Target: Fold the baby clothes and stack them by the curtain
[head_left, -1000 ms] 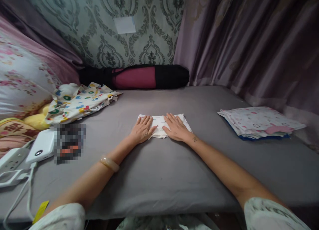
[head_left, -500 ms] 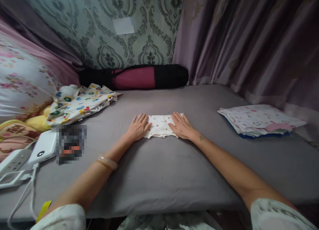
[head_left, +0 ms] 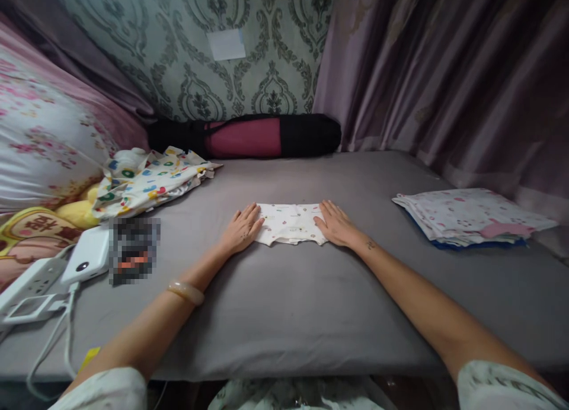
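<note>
A small white garment [head_left: 291, 223] with a tiny coloured print lies folded flat on the grey sheet [head_left: 293, 303], its near edge uneven. My left hand [head_left: 242, 227] rests flat over its left edge, fingers stretched out and pointing away from me. On its right edge lies my right hand [head_left: 338, 221], also flat with the fingers extended. Neither hand grips the cloth; both only press on it. The middle of the garment shows between them.
A stack of folded clothes [head_left: 473, 217] lies to the right. Patterned clothing [head_left: 155, 182], a power bank [head_left: 86, 256] and a power strip [head_left: 38, 282] with cables are at the left. A long black and red bag [head_left: 244, 136] lies along the wall.
My hands have slid apart toward the garment's side edges, so more of its printed middle shows. The view has shifted slightly left.
</note>
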`<state>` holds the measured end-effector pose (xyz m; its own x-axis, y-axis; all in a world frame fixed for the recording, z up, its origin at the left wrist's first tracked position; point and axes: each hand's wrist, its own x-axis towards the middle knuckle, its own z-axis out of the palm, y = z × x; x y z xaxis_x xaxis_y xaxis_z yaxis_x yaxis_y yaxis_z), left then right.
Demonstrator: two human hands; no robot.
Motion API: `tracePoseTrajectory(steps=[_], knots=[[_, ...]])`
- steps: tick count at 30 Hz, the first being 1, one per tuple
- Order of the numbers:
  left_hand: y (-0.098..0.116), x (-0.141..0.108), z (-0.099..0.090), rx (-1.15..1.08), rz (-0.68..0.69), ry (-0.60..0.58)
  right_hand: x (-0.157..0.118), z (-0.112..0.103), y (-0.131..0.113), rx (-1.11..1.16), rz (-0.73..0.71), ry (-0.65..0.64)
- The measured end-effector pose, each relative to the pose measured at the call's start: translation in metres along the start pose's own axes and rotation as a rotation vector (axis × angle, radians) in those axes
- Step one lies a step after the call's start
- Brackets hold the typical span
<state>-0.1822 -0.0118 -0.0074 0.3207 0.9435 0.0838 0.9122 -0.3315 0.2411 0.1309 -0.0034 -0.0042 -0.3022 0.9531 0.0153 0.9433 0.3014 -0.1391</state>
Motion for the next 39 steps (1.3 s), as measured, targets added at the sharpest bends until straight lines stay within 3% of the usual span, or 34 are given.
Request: tracePoseTrajectory(steps=[5, 9, 16, 21, 28, 35, 39], knots=[[0.002, -0.003, 0.001, -0.014, -0.02, 0.037, 0.004, -0.007, -0.002, -0.015, 0.003, -0.04], [0.002, -0.003, 0.001, -0.003, -0.042, 0.06, 0.012, -0.015, -0.021, -0.029, -0.016, 0.02], [0.001, -0.004, 0.001, -0.02, -0.052, 0.062, 0.013, 0.0, -0.043, 0.033, -0.085, 0.011], [0.0, -0.002, 0.002, -0.037, -0.053, 0.076, 0.017, -0.007, -0.046, 0.043, -0.068, -0.041], [-0.003, -0.002, 0.005, -0.086, -0.073, 0.163, 0.029, -0.002, -0.085, 0.068, -0.16, 0.019], [-0.008, 0.0, 0.002, -0.194, -0.158, 0.274, 0.033, -0.006, -0.094, 0.039, -0.151, -0.018], [-0.011, 0.001, 0.003, -0.241, -0.191, 0.295, 0.043, -0.005, -0.115, 0.043, -0.197, 0.026]])
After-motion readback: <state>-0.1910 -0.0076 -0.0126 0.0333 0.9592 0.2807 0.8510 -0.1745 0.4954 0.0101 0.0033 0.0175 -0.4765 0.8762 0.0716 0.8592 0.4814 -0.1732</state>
